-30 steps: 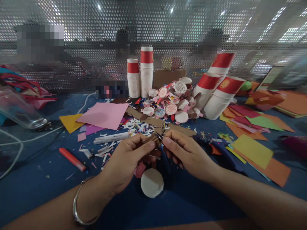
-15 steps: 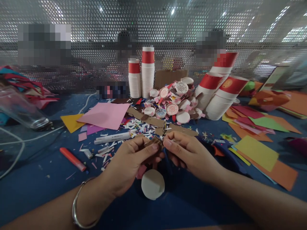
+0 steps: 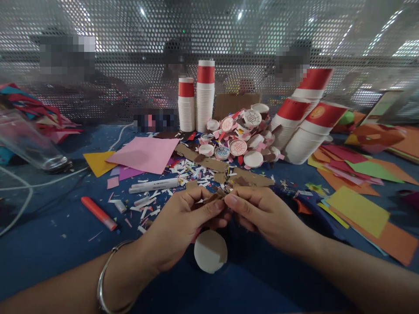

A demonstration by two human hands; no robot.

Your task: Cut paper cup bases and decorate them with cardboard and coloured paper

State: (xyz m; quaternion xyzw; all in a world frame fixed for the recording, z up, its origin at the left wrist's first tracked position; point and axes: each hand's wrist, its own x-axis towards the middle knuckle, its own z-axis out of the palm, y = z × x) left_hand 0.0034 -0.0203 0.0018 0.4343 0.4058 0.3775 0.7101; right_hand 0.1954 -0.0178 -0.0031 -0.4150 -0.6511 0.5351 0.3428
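Both hands meet at the centre, above the blue table. My left hand [image 3: 188, 218] is closed around a small piece of brown cardboard [image 3: 216, 196], thumb on top. Pinched at the cardboard's right end, my right hand [image 3: 265, 213] touches the same piece; its lower fingers are curled and partly hidden. A round white disc [image 3: 211, 252] lies below the hands, with a bit of pink paper at its upper left edge. Strips of brown cardboard [image 3: 252, 178] and many paper scraps [image 3: 193, 171] lie just beyond the fingers.
Stacks of paper cups [image 3: 205, 102] stand behind, beside a pile of small round discs [image 3: 238, 147]. White markers [image 3: 153, 185], a red marker [image 3: 98, 213] and pink paper [image 3: 144, 153] lie left. Coloured sheets [image 3: 358, 209] and a dark blue tool [image 3: 312, 207] are right. A clear container [image 3: 36, 144] lies far left.
The view has shifted slightly. Both hands have drawn closer together at the cardboard piece, and my right fingertips now overlap its right end.
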